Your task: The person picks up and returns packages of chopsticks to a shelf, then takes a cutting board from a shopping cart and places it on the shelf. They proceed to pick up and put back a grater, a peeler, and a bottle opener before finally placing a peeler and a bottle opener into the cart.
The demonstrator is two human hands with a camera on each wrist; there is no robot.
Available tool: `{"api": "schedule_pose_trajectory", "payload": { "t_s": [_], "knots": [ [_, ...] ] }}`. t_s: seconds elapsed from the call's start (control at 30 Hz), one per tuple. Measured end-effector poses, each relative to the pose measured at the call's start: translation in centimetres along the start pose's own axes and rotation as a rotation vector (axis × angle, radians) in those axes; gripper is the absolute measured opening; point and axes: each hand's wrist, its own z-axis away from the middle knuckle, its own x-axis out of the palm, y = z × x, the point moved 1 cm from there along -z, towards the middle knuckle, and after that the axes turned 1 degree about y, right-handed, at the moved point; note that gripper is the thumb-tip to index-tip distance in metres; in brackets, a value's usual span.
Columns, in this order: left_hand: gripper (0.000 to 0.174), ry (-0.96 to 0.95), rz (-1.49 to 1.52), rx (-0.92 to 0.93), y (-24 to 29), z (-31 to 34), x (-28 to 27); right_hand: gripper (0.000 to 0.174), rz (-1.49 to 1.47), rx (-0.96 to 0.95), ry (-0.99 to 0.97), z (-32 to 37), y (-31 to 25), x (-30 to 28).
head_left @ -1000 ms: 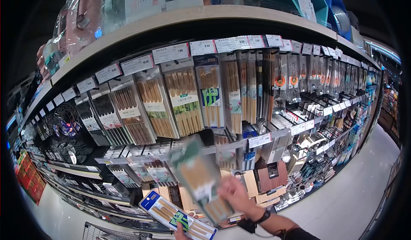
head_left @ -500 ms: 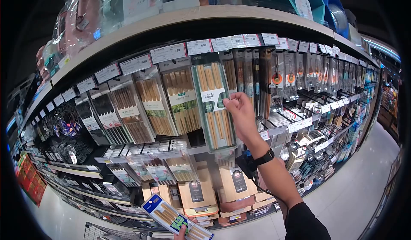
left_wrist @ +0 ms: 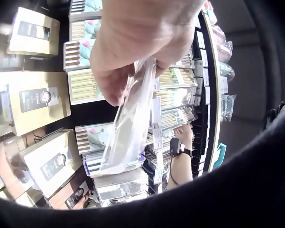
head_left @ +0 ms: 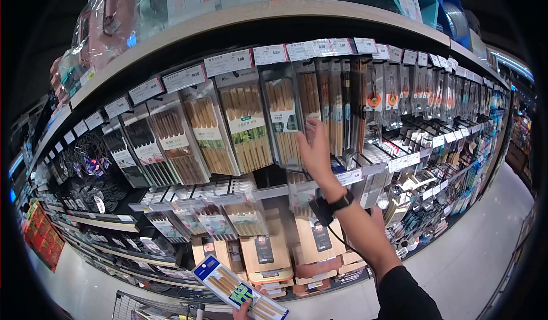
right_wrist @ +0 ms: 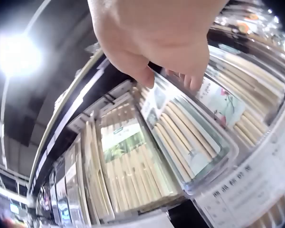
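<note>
My left hand (head_left: pixel 243 310) grips a blue-topped pack of wooden chopsticks (head_left: pixel 225 283) low in the head view, its thumb over the front. The left wrist view shows that pack's clear plastic (left_wrist: pixel 128 133) nearly edge-on below the fingers. Up at the rack, my right hand (head_left: pixel 315 153) is at the right edge of a green-backed chopstick pack (head_left: pixel 281 114), fingers loosely spread. This pack hangs in the row under the price tags. In the right wrist view, thumb and fingertips lie right at the pack's (right_wrist: pixel 180 137) upper part.
More chopstick packs (head_left: pixel 245 126) hang to the left, with slimmer packs (head_left: pixel 337 103) to the right. Below are cutting boards (head_left: pixel 265 248) and a lower row of packs (head_left: pixel 242 214). A shelf edge with price tags (head_left: pixel 228 62) runs overhead. A wire cart (head_left: pixel 134 306) stands at the bottom.
My right hand raised the green-backed chopstick pack to the rack, where it now hangs back in the row, and the fingers have loosened from it. The left hand keeps the blue-topped pack low.
</note>
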Motion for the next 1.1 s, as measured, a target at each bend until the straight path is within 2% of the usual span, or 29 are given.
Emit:
{"api": "schedule_pose_trajectory", "payload": {
  "t_s": [0.03, 0.1, 0.13, 0.17, 0.2, 0.23, 0.3, 0.33, 0.37, 0.43, 0.47, 0.57, 0.63, 0.7, 0.77, 0.87, 1.1],
  "knots": [
    [0.048, 0.001, -0.001, -0.001, 0.1, 0.2, 0.0, 0.029, 0.104, -0.196, 0.080, 1.6, -1.0, -0.5],
    [0.049, 0.076, 0.103, -0.062, 2.0, 1.5, 2.0, 0.032, 0.016, -0.064, -0.210, 7.3, -3.2, -1.3],
    [0.052, -0.004, 0.106, -0.009, 3.4, 2.2, 3.3, 0.030, -0.064, -0.038, -0.479, 10.8, -4.2, -1.9],
    [0.054, -0.028, 0.082, -0.017, 3.6, 2.2, 3.5, 0.039, -0.170, 0.251, -0.850, 15.5, -3.7, -1.9],
    [0.052, -0.033, 0.105, 0.005, 3.7, 2.4, 4.1, 0.042, -0.800, 0.834, -0.966, 21.7, -3.3, -2.3],
    [0.050, -0.034, 0.129, 0.026, 4.0, 2.6, 4.8, 0.050, -0.404, 0.413, -1.354, 24.1, -4.4, -2.9],
    [0.046, -0.021, 0.019, 0.032, 4.9, 3.0, 6.1, 0.056, -0.447, 0.826, -1.537, 28.0, -7.3, -3.9],
    [0.045, -0.075, -0.056, 0.013, 5.6, 3.1, 6.5, 0.056, -0.448, 0.825, -1.546, 29.3, -7.2, -4.2],
    [0.047, -0.120, -0.115, 0.043, 5.6, 2.9, 6.6, 0.054, -0.468, 0.738, -1.438, 30.2, -7.1, -4.4],
    [0.049, -0.161, -0.274, 0.278, 5.8, 2.7, 7.4, 0.054, -0.456, 0.586, -1.207, 30.2, -5.7, -4.6],
    [0.049, -0.163, -0.276, 0.275, 6.0, 2.6, 7.7, 0.055, -0.426, 0.523, -1.082, 29.9, -4.6, -4.6],
    [0.055, -0.251, -0.238, 0.289, 6.5, 2.3, 8.4, 0.057, -0.361, 0.462, -0.740, 20.4, -5.1, -5.9],
    [0.060, -0.270, -0.199, 0.288, 6.4, 2.6, 8.9, 0.058, -0.391, 0.375, -0.590, 14.3, -3.7, -6.3],
    [0.059, -0.309, -0.220, 0.287, 5.4, 2.2, 7.9, 0.057, -0.570, 0.396, -0.479, 9.1, -4.5, -6.4],
    [0.059, -0.344, -0.244, 0.291, 5.1, 2.2, 7.4, 0.054, -0.483, 0.338, -0.431, 5.3, -5.5, -6.2],
    [0.056, -0.302, -0.249, 0.225, 5.3, 2.6, 7.2, 0.052, -0.528, 0.327, -0.360, 2.2, -5.3, -5.0],
    [0.053, -0.300, -0.273, 0.211, 5.3, 2.6, 6.4, 0.041, -0.559, 0.303, -0.385, -0.4, -5.7, -3.0]
  ]
}}
